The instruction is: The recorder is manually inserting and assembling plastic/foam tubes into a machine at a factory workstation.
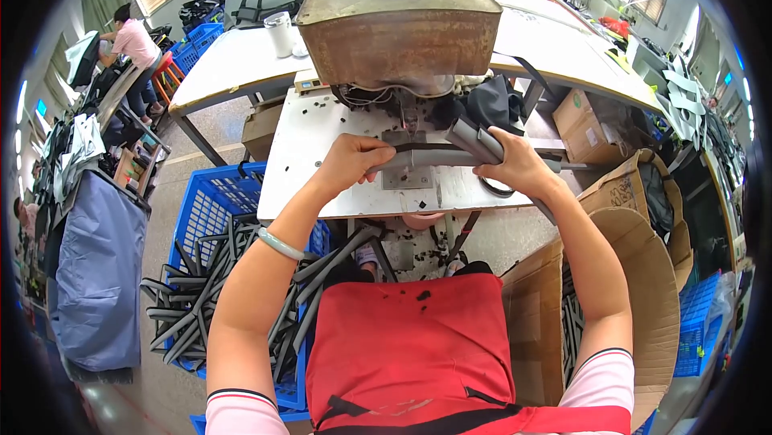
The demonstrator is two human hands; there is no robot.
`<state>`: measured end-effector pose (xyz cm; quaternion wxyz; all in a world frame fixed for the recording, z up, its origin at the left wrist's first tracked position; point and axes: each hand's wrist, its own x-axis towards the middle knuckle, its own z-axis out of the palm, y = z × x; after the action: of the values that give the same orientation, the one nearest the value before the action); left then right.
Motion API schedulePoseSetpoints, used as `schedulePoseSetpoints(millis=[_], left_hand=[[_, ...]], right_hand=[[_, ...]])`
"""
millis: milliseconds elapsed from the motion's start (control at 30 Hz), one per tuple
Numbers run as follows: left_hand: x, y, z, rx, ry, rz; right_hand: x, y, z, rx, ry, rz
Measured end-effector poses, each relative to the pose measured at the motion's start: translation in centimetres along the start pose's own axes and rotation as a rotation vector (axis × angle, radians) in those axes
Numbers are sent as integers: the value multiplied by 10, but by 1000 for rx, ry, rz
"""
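A grey padded strip (pixel 438 158) with a black edge lies crosswise before the needle area of a sewing machine (pixel 394 37). The fingers of my left hand (pixel 352 163) are pinched on its left end. My right hand (pixel 521 163) is wrapped round the strip's right part, and a thicker grey piece (pixel 476 139) sticks up between its thumb and fingers. Whether that piece is a fold of the same strip or a second one, I cannot tell. Beneath the strip is a metal plate (pixel 406 179) set in the white machine table (pixel 310 170). My fingers partly cover both strip ends.
At my left stands a blue crate (pixel 211 198) heaped with grey and black strips (pixel 193 314). A cardboard box (pixel 535 314) with more strips is at my right. Black fabric (pixel 492 105) lies beside the needle. Behind are a white mug (pixel 279 34) and, far left, a person (pixel 137 43).
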<state>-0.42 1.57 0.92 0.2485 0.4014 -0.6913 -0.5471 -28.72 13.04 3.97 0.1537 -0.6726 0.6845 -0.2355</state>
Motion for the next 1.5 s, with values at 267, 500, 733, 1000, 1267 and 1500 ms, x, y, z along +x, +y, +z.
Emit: schedulePoseSetpoints(millis=[267,500,733,1000,1267,1500], left_hand=[[18,4,-5,-28,8,13],[13,-51,-16,112,200,316],[-14,-48,79,157,-215,536],[-73,-123,16,-21,-269,24],[-117,-120,33,365,-331,127],[-155,27,30,-160,-338,368]], right_hand=[[19,3,-2,11,-17,46],[-13,6,29,122,198,-92],[-85,-93,149,-438,49,-998],[-63,-70,103,-215,-231,-493],[-77,-81,65,-51,-308,-261],[-87,-38,-16,412,-246,117]])
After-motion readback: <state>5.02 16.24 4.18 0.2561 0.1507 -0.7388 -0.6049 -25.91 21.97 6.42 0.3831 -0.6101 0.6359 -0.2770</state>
